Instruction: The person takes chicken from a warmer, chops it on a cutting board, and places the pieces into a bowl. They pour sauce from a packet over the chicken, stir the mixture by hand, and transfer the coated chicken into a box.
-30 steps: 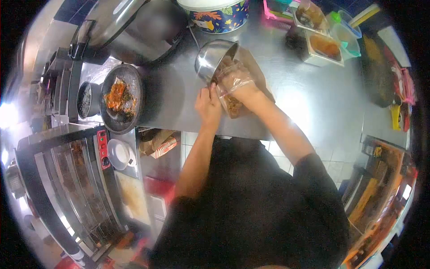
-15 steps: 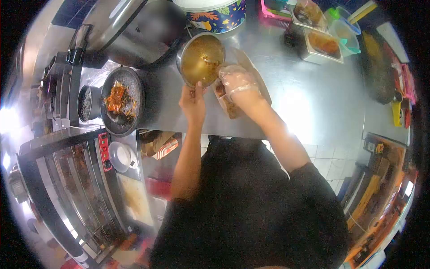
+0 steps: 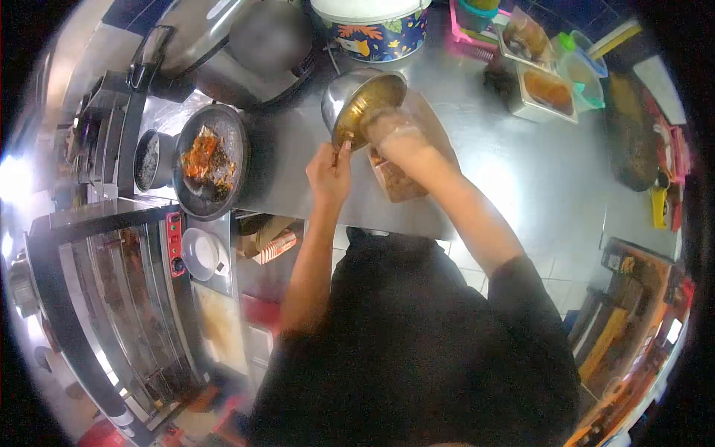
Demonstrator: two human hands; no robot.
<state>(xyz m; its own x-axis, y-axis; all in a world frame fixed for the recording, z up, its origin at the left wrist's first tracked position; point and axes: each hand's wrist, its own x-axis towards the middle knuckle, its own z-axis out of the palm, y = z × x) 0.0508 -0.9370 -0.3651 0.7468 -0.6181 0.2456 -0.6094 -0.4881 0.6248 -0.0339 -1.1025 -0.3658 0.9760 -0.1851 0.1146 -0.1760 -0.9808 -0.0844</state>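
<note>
My left hand (image 3: 330,173) grips the near rim of a shiny metal bowl (image 3: 339,112), thumb on its edge. The bowl is tipped steeply to the right, and brownish sauce coats its inside. At its mouth is my right hand (image 3: 396,135) in a clear plastic glove; its fingers are blurred and partly inside the bowl, so what they hold is hidden. Beneath both lies a long paper food tray (image 3: 439,134) with brown food (image 3: 398,182) at its near end. Bowl and forearm cover part of the tray.
Left, a black pan (image 3: 240,160) holds reddish, saucy food. A patterned round tub (image 3: 372,37) stands at the back of the steel counter (image 3: 491,149). Metal food containers (image 3: 550,93) sit back right. A glass-fronted warmer (image 3: 123,298) is at lower left.
The bowl has been tipped from facing me to facing right over the tray. My right hand has moved into its mouth. The whole view has shifted slightly.
</note>
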